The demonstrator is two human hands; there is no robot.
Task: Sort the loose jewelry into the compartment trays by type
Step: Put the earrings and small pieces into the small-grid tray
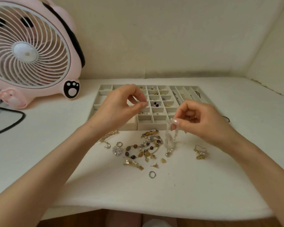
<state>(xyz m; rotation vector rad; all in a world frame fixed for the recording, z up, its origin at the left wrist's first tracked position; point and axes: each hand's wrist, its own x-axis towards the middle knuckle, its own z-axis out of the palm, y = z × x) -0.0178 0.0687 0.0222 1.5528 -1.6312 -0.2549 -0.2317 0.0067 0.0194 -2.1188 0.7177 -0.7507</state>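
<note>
— What was the right hand (202,118) doing?

— Its thumb and forefinger pinched the top of a pale beaded strand (170,140), pinkish-white with small pearls at the bottom. The other fingers were curled in. The strand hung below the hand as a loop, and its lower end seemed to touch the white table (203,185).

— Why hold it by one end?

— My guess is so that it would hang clear of the brown-and-grey stone bead necklace (144,148) just beside it and not drag other pieces along.

— And the left hand (121,105)?

— It was raised over the beige grid tray of small square compartments (157,117), with thumb and forefinger tips meeting and the rest curled. I couldn't tell whether they pinched anything. It looked placed either to drop something small or to take the strand's other end.

— Where would the strand go?

— Probably to the beige tray of long narrow slots (178,89) behind the right hand, where chains already lay.

— What else was unsorted?

— In front of the trays and between the forearms lay a plain silver ring (152,174), a crystal flower earring (117,150) and a gold butterfly piece (200,152). A gold chain (108,135) showed beside the left wrist.
</note>
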